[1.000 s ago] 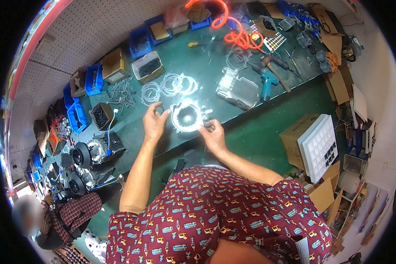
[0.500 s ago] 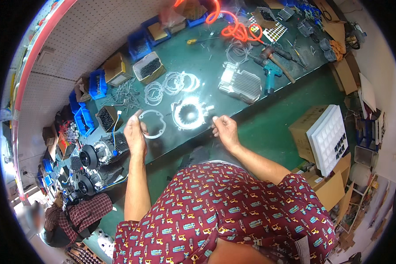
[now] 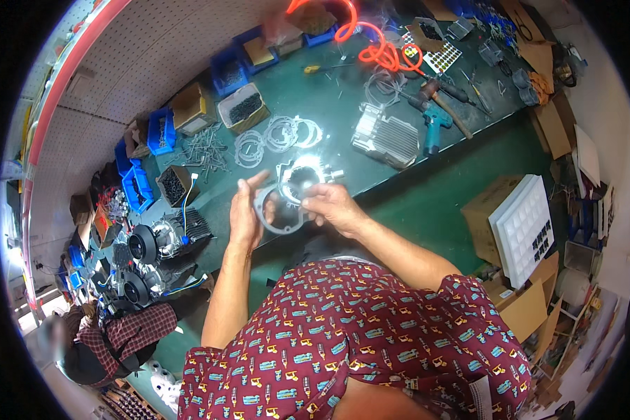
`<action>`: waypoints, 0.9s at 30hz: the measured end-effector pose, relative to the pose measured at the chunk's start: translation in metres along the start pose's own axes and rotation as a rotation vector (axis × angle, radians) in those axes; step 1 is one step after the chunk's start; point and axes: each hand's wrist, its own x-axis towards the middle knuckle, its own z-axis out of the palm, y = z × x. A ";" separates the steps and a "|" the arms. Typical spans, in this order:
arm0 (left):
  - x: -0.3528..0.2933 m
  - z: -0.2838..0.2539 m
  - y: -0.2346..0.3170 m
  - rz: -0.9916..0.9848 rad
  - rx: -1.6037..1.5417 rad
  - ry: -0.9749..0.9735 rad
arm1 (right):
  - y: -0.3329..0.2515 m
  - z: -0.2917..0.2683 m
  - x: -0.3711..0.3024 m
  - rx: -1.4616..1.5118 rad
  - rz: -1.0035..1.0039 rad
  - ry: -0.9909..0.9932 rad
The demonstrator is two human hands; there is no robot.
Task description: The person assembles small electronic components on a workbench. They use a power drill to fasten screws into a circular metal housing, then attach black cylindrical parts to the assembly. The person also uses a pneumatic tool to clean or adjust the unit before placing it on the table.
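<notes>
A thin, pale ring-shaped gasket [image 3: 278, 229] with small holes tilts above the near edge of the bench. My right hand [image 3: 334, 208] pinches its right side between thumb and fingers. At the ring's left side is my left hand [image 3: 245, 217], thumb and index finger stretched apart; another fingertip shows inside the ring. Just behind the ring, a shiny round metal housing [image 3: 305, 168] with a short spout lies on the bench, its near part hidden by my right hand. Further back, several similar gaskets [image 3: 281, 134] lie in overlapping piles.
A finned metal housing [image 3: 386, 136], a teal power drill [image 3: 435, 129] and a hammer [image 3: 451, 112] lie to the right. An orange coiled hose [image 3: 378, 56] hangs at the back. Screw boxes [image 3: 243, 108] and blue bins [image 3: 162, 131] line the back left. Motor units [image 3: 162, 238] stand left.
My left hand has moved right with the gasket, toward the metal housing. My right hand has moved left and taken the ring's right side. Left fingers have spread.
</notes>
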 end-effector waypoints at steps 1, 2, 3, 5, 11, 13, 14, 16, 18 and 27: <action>-0.001 0.006 -0.003 0.015 -0.089 0.061 | 0.002 -0.003 -0.001 0.139 -0.015 0.029; 0.000 0.008 -0.007 0.029 -0.178 0.121 | 0.004 -0.005 -0.003 0.256 0.020 0.080; -0.002 -0.001 -0.016 0.016 -0.085 0.071 | 0.006 -0.007 -0.005 0.324 0.011 0.094; -0.008 -0.003 -0.034 -0.002 0.141 0.005 | 0.008 -0.008 -0.005 0.447 0.010 0.104; -0.006 0.028 -0.060 0.064 0.089 0.011 | 0.027 -0.005 0.003 0.534 0.048 0.075; -0.003 0.035 -0.058 0.130 0.074 0.070 | 0.024 -0.001 0.000 0.437 0.068 0.097; 0.000 0.035 -0.059 0.139 0.090 0.070 | 0.023 0.001 -0.001 0.388 0.077 0.108; 0.006 0.030 -0.061 0.158 0.126 0.071 | 0.019 0.005 -0.004 0.276 0.095 0.097; 0.016 0.025 -0.055 0.148 0.095 0.087 | 0.012 0.003 -0.009 0.107 0.119 0.086; 0.061 -0.012 -0.003 0.235 0.837 -0.156 | 0.017 -0.057 -0.008 -0.215 -0.290 0.613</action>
